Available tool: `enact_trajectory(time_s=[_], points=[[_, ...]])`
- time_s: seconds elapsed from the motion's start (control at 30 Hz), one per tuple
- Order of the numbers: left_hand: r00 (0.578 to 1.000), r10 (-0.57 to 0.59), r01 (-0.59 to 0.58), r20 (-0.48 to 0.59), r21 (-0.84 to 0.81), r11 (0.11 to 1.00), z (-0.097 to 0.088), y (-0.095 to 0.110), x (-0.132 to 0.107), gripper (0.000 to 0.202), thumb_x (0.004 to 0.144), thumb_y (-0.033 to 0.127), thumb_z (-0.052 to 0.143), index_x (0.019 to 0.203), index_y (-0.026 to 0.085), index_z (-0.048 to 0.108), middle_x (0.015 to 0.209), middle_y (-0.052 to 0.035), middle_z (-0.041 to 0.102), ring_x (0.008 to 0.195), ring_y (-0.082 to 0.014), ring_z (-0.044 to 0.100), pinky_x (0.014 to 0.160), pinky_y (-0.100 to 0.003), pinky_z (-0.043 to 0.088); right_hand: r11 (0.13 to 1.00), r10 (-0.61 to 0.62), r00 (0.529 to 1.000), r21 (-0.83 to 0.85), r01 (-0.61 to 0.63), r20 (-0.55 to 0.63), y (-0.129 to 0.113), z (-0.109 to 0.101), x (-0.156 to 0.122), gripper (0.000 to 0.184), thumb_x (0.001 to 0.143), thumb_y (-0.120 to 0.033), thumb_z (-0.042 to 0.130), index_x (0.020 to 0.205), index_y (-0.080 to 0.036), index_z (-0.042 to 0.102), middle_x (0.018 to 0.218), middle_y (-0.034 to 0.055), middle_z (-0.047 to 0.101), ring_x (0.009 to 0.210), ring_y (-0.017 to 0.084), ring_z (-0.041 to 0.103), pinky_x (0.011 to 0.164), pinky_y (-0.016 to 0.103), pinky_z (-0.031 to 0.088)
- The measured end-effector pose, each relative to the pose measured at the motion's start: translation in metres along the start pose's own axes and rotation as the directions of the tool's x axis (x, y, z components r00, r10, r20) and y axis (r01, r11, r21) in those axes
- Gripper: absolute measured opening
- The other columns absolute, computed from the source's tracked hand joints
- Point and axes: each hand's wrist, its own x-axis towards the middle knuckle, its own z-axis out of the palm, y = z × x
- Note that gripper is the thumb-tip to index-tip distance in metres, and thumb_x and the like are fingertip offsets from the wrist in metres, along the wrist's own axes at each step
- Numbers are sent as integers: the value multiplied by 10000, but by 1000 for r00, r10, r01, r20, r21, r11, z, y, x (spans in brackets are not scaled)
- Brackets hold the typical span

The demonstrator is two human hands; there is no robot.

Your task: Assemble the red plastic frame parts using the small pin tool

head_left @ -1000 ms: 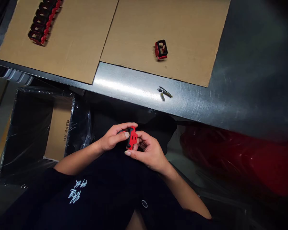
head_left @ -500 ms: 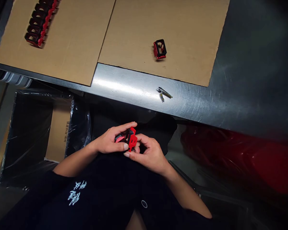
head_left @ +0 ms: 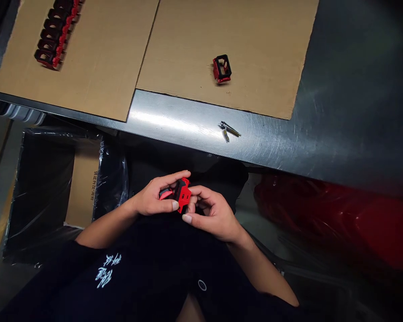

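Observation:
Between my hands, in front of my body and below the table edge, is a small red and black plastic frame (head_left: 184,198). My left hand (head_left: 154,195) is closed on it, thumb along the near side and forefinger along the far side. A second red and black piece (head_left: 166,193) shows inside the left palm; whether it belongs to the same frame I cannot tell. My right hand (head_left: 213,212) has its curled fingers at the frame's right end, forefinger touching the upper corner and thumb close to the lower end. The other right fingertips are partly hidden.
One similar frame (head_left: 222,68) stands on the right cardboard sheet (head_left: 255,40). A row of several such frames (head_left: 52,38) sits on the left sheet (head_left: 104,58). Small metal bits (head_left: 230,129) lie on the metal table (head_left: 174,116). A plastic-lined box (head_left: 82,188) is at lower left; red plastic sheeting (head_left: 339,219) is at right.
My right thumb has slid right, away from the frame's lower left side. The frame has tilted slightly in my left hand, which has barely moved.

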Motion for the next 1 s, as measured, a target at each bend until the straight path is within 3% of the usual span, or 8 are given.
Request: enact_trajectory(time_s=[0.33, 0.57, 0.77, 1.0], points=[[999, -46, 46, -18, -3, 999, 6, -2, -1, 839, 807, 513, 760, 1529, 187, 481, 1127, -113, 738, 951, -250, 720, 880, -362, 564, 998, 28, 998, 51, -26, -49, 0, 2, -3, 244, 830, -299, 798, 1032, -213, 689, 711, -46, 603, 634, 101, 552, 655, 256, 474], [998, -59, 53, 11, 306, 951, 7, 9, -3, 821, 811, 383, 713, 1554, 158, 445, 862, -19, 703, 626, -122, 576, 647, -245, 500, 990, 67, 995, 129, -58, -68, 2, -3, -7, 237, 840, -369, 771, 1001, -206, 712, 729, -24, 616, 626, 111, 538, 629, 255, 454], [995, -97, 77, 29, 413, 907, 8, 23, -3, 810, 785, 313, 673, 1546, 147, 449, 856, 0, 712, 620, -100, 557, 667, -232, 500, 983, 114, 992, 150, -106, -50, 0, -4, -6, 276, 827, -435, 787, 962, -200, 733, 716, -14, 626, 616, 116, 518, 622, 264, 442], [989, -144, 113, 35, 446, 888, 11, 25, -2, 815, 783, 276, 679, 1551, 148, 437, 874, -8, 725, 654, -108, 585, 665, -225, 499, 969, 179, 980, 186, -161, -86, 3, -1, -6, 286, 765, -418, 873, 904, -214, 728, 691, -35, 604, 620, 107, 520, 637, 255, 449]])
